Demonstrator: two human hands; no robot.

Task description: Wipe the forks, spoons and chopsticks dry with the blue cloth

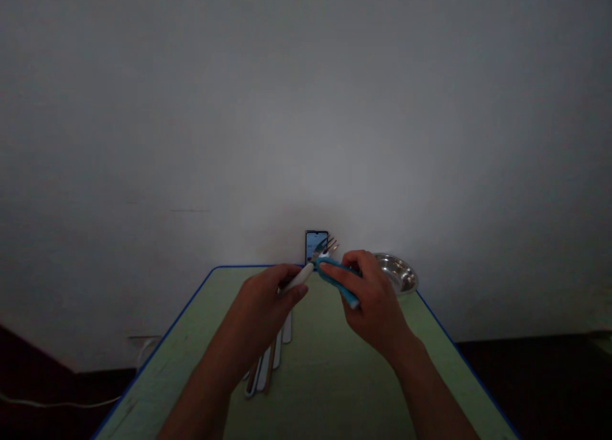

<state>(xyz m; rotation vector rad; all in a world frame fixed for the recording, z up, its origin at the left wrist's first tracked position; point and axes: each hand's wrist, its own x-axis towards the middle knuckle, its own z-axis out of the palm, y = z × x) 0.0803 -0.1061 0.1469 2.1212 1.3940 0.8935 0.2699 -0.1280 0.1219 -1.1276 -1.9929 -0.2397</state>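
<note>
My left hand [258,309] grips a white-handled utensil [299,278] above the table, with its handle running up and to the right. My right hand [373,293] holds a blue-handled utensil [338,282] close by, and the two utensils cross near their metal heads. Those heads look like fork tines [322,250], though they are small and dim. A row of long flat utensil handles [268,363] lies on the table below my hands, partly hidden by my left hand and wrist.
A green table [329,376] with a blue edge fills the lower middle. A steel bowl [399,273] stands at its far right corner, partly behind my right hand. A phone [316,247] stands upright at the far edge against a grey wall [306,108]. A white cable [57,403] runs along the floor at left.
</note>
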